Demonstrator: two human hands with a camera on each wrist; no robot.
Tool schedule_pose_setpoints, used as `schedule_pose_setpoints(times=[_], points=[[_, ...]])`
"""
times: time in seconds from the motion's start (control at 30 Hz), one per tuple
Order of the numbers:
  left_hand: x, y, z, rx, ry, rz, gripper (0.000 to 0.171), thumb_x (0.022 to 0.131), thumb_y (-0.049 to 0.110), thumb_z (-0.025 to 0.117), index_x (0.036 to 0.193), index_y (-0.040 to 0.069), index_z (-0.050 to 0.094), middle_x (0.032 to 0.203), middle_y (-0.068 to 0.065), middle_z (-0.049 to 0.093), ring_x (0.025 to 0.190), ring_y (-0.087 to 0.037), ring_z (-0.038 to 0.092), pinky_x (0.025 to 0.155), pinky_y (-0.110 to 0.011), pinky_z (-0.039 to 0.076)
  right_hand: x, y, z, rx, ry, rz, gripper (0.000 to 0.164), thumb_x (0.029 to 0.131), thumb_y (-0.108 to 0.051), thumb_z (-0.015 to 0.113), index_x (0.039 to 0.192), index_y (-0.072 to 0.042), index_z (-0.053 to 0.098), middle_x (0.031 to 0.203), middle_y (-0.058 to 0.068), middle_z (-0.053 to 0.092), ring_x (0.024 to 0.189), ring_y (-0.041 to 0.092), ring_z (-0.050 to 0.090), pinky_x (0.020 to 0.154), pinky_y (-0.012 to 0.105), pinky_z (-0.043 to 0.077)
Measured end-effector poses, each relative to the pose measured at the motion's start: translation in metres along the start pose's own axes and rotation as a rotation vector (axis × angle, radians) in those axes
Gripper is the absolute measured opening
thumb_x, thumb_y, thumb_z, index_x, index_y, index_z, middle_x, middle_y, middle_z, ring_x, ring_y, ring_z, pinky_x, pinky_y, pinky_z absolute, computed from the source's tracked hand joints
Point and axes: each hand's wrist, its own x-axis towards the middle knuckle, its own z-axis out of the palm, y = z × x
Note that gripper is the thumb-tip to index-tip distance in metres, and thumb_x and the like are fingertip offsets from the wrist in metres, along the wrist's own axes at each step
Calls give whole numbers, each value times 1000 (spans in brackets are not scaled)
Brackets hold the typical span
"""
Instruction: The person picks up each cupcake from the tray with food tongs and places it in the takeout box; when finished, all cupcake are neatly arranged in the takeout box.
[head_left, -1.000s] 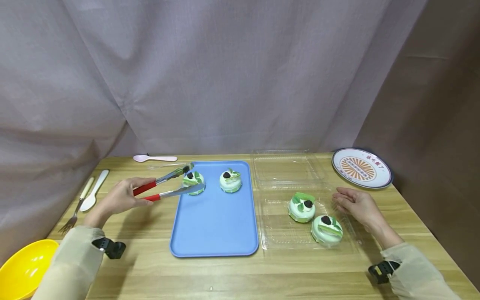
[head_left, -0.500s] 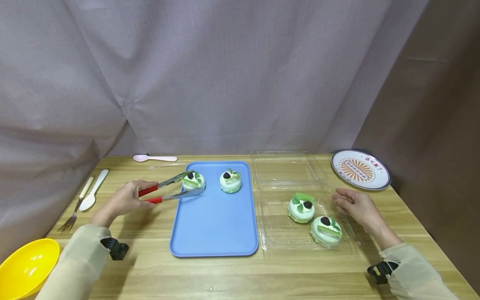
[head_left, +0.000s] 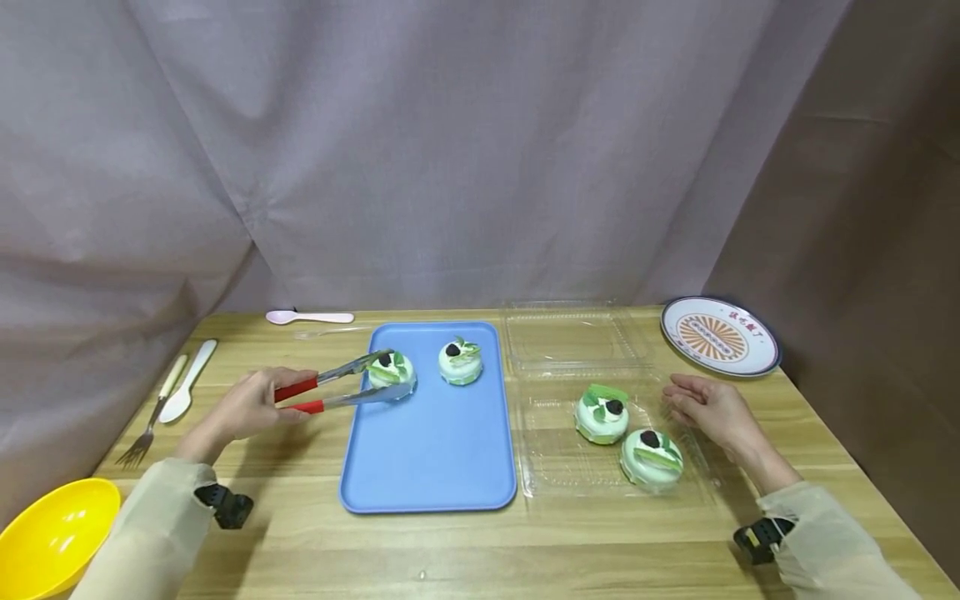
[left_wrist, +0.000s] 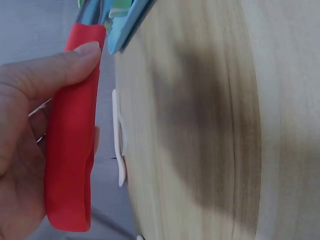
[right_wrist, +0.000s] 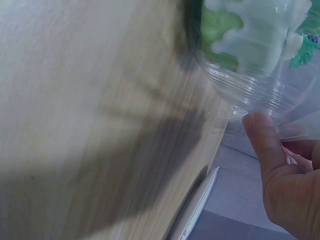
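My left hand (head_left: 251, 404) grips red-handled tongs (head_left: 298, 387), with the thumb along a red handle (left_wrist: 72, 135) in the left wrist view. The tongs' metal arms lie either side of a pale green cake (head_left: 392, 373), topped with a dark berry and leaves, at the left of the blue tray (head_left: 431, 467). A second such cake (head_left: 461, 363) sits to its right. My right hand (head_left: 712, 410) is at the right edge of a clear plastic box (head_left: 566, 467), fingers fairly straight, thumb (right_wrist: 260, 132) at its ridged wall. Two similar cakes, one left (head_left: 602, 415) and one right (head_left: 651, 458), are in the box.
The box's clear lid (head_left: 570, 337) lies opened behind it. A patterned plate (head_left: 720, 337) is at the back right. On the left are a fork (head_left: 142, 442), a white spoon (head_left: 180, 398), a pink spoon (head_left: 307, 317) and a yellow bowl (head_left: 56, 542).
The tongs have come down around the left cake. That cake has shifted slightly right and towards me on the tray. My right hand stays nearly still.
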Motion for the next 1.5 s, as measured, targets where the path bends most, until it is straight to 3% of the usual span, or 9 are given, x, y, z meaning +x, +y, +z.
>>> schedule_pose_setpoints(times=[0.13, 0.23, 0.4, 0.63, 0.8, 1.03, 1.3, 1.5], points=[[-2, 4, -4, -49, -4, 22, 61, 72, 8, 84, 129, 1, 63, 117, -21, 69, 103, -32, 64, 84, -42, 50, 2, -1, -1, -3, -1, -14, 48, 100, 1, 42, 138, 27, 26, 136, 44, 39, 85, -20, 53, 77, 12, 53], [1, 16, -8, -57, 2, 71, 61, 73, 9, 84, 129, 3, 63, 119, -17, 70, 107, -31, 63, 86, -38, 50, 4, -1, -2, 7, -2, -23, 47, 100, 3, 41, 137, 28, 26, 135, 45, 40, 85, -21, 52, 77, 11, 53], [19, 52, -5, -57, -4, 263, 58, 74, 12, 84, 128, 3, 64, 119, -13, 70, 112, -31, 64, 93, -44, 51, 4, -1, -3, 23, -6, -21, 47, 100, 4, 41, 137, 28, 26, 135, 46, 39, 85, -20, 53, 76, 11, 53], [57, 119, 29, -69, -159, 448, 57, 75, 15, 83, 129, 9, 65, 123, -7, 69, 115, -25, 63, 97, -44, 49, 3, -3, -2, 22, -4, -11, 48, 100, 3, 42, 138, 26, 25, 136, 45, 39, 85, -20, 53, 78, 12, 53], [76, 151, 62, -32, -257, 540, 56, 77, 19, 82, 130, 11, 64, 123, -4, 70, 117, -22, 62, 100, -42, 48, 3, -5, 2, 21, -7, -6, 49, 99, 2, 44, 139, 25, 26, 136, 44, 40, 85, -20, 54, 79, 12, 53], [91, 170, 82, 18, -317, 593, 56, 75, 20, 83, 127, 12, 67, 118, -2, 72, 110, -17, 65, 94, -34, 49, 4, -6, 4, 31, -5, -10, 49, 99, 4, 43, 140, 24, 26, 136, 43, 40, 86, -20, 54, 80, 13, 53], [97, 182, 84, 49, -372, 563, 55, 75, 21, 83, 127, 11, 67, 118, -3, 72, 104, -18, 64, 86, -27, 47, 3, -4, 1, 48, -6, -10, 48, 99, 3, 42, 139, 26, 26, 136, 45, 39, 86, -21, 53, 79, 12, 53], [99, 193, 83, 70, -407, 547, 54, 75, 21, 82, 125, 11, 68, 121, -3, 71, 110, -17, 65, 89, -27, 48, 0, -2, 0, 35, -7, -8, 48, 100, 3, 42, 138, 26, 26, 136, 45, 39, 86, -21, 53, 78, 11, 53]])
